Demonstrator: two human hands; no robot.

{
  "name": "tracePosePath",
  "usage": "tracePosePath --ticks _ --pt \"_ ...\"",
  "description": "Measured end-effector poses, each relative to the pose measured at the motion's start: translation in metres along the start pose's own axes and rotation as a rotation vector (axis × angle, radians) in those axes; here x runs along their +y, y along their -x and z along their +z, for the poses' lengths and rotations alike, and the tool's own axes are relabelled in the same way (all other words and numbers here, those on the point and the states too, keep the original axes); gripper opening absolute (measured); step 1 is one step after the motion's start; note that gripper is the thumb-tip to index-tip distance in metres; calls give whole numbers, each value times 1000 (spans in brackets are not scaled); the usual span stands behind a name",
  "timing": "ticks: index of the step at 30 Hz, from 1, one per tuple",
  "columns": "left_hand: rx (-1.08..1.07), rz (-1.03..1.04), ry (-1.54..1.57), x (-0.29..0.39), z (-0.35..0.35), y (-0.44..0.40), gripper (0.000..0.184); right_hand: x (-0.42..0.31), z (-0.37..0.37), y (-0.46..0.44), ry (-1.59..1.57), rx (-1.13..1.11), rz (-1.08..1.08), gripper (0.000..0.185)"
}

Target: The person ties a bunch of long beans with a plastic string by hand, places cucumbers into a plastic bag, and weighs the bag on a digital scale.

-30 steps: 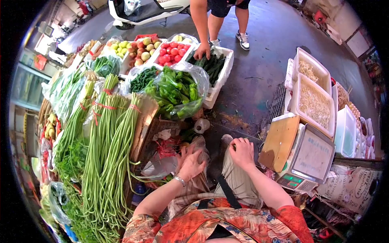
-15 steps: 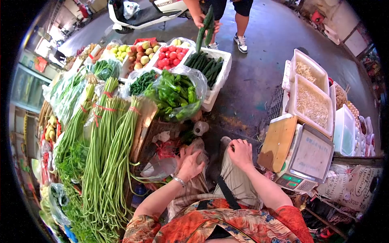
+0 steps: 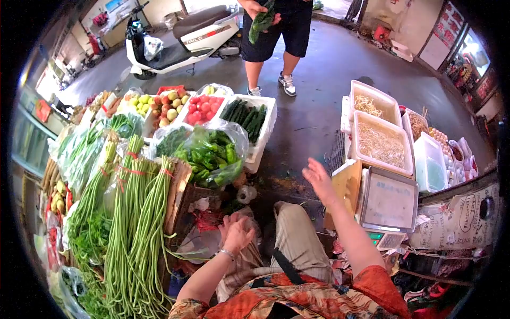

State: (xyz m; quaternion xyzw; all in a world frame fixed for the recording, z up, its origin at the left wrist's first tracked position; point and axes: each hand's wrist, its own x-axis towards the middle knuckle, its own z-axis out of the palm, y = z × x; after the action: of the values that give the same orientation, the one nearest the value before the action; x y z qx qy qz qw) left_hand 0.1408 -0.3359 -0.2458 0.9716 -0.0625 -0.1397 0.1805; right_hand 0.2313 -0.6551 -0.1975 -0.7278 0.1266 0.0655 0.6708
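My left hand (image 3: 237, 232), a bracelet at its wrist, rests on my left knee with its fingers apart and holds nothing. Raised in the air above the floor, my right hand (image 3: 319, 178) is open and empty, left of the wooden board (image 3: 345, 192) and the scale (image 3: 388, 199). Another person (image 3: 276, 32) stands beyond the stall and holds dark green cucumbers (image 3: 261, 20). More cucumbers lie in a white foam box (image 3: 270, 114), beside a bag of green peppers (image 3: 211, 154).
Long beans (image 3: 141, 228) and leafy greens fill the left side. Tomatoes (image 3: 202, 109) and apples (image 3: 170, 103) are behind them. Tubs of bean sprouts (image 3: 380, 143) stand on the right. A white scooter (image 3: 207, 37) is parked at the back.
My right hand has lifted off my knee and reached forward. The other person took cucumbers from the box and now holds them higher and farther back. The view has tilted up.
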Motion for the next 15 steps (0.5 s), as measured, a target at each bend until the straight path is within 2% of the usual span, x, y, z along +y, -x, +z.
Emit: tracePosePath --ticks 2,5,9,15 --pt "12 20 98 -18 25 -8 54 -39 -17 3 -125 -21 52 76" --pt "17 -14 -58 4 0 0 54 -60 -43 -5 -181 -46 17 75" --pt "38 -6 -32 7 -2 3 52 -93 -62 -17 -273 -58 14 73" --pt "24 -42 -50 18 -12 10 49 -137 -73 -32 -389 -170 -56 81"
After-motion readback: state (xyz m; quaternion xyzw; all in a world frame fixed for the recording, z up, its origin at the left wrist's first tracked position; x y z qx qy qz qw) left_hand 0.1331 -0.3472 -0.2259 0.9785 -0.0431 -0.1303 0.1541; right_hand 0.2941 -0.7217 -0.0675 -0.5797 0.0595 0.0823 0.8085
